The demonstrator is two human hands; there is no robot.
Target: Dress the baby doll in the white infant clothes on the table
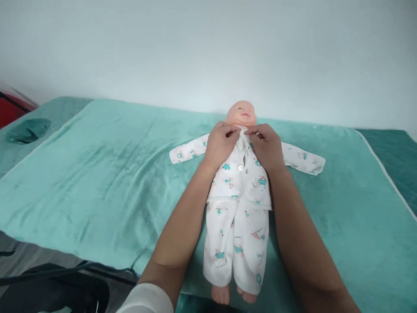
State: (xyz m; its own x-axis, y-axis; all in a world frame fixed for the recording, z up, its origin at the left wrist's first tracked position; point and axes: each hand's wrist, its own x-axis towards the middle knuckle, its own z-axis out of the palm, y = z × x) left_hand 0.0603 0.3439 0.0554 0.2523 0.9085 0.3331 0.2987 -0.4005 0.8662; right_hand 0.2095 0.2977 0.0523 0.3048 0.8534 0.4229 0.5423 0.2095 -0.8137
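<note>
A baby doll (pixel 241 114) lies on its back, head toward the wall and bare feet toward me. It wears a white printed jacket (pixel 228 184) and matching trousers (pixel 220 248). At the neck, my left hand (pixel 221 141) pinches one side of the jacket's collar. Opposite it, my right hand (pixel 267 145) pinches the other side, fingertips close to the left ones. Lower on the front, a pale fastener (pixel 241 168) shows beside a small grey one, with a narrow gap between the edges above them. Both sleeves stretch outward; their ends look flat.
A light green cloth (pixel 97 174) with soft folds covers a darker green padded table (pixel 391 152), which has a face hole (pixel 29 130) at left. A plain wall (pixel 195 52) rises behind. Black items (pixel 58 287) and a red object (pixel 13 108) sit at the left.
</note>
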